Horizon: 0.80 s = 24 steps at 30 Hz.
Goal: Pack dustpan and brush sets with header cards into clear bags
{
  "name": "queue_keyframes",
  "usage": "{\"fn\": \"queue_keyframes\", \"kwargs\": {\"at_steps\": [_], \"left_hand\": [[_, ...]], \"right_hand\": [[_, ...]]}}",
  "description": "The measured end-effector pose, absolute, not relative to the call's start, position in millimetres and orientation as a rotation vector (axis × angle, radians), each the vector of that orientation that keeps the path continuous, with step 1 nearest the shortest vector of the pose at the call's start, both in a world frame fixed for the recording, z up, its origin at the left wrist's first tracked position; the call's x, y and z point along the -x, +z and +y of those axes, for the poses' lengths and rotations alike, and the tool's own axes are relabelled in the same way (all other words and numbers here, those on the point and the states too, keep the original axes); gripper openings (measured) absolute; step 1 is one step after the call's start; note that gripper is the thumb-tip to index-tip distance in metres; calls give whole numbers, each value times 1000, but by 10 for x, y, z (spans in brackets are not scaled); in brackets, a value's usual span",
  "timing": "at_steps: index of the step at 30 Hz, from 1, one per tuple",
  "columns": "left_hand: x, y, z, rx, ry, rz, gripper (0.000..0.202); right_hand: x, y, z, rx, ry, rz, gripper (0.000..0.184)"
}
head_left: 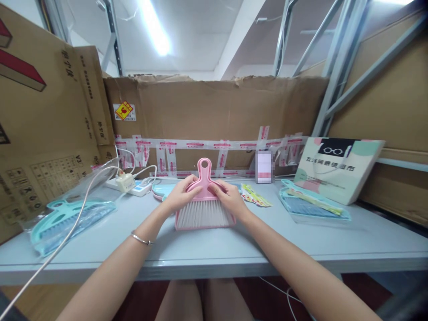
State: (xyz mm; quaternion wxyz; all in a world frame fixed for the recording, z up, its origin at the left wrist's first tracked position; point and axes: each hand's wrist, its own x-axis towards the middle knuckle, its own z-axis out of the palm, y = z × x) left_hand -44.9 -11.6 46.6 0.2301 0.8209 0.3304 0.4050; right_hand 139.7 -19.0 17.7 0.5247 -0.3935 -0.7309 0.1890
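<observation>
A small pink hand brush (204,196) with pale bristles lies in a pink dustpan on the grey table (214,249), its handle pointing away from me. My left hand (181,195) grips the brush's left shoulder, fingers curled over it. My right hand (228,196) holds the right shoulder the same way. A thin bracelet (141,240) circles my left wrist.
A bagged teal brush set (63,220) lies at the left, another teal set (312,205) at the right under a paper bag (337,167). A power strip (132,185) with white cables sits behind. Cardboard walls (214,111) surround the table. Yellow stickers (256,196) lie nearby.
</observation>
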Motion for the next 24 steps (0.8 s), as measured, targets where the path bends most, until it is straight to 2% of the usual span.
{"fn": "queue_keyframes", "kwargs": {"at_steps": [24], "left_hand": [[477, 528, -148, -1976, 1041, 904, 26]], "right_hand": [[-1364, 340, -235, 1039, 495, -1844, 32]]}}
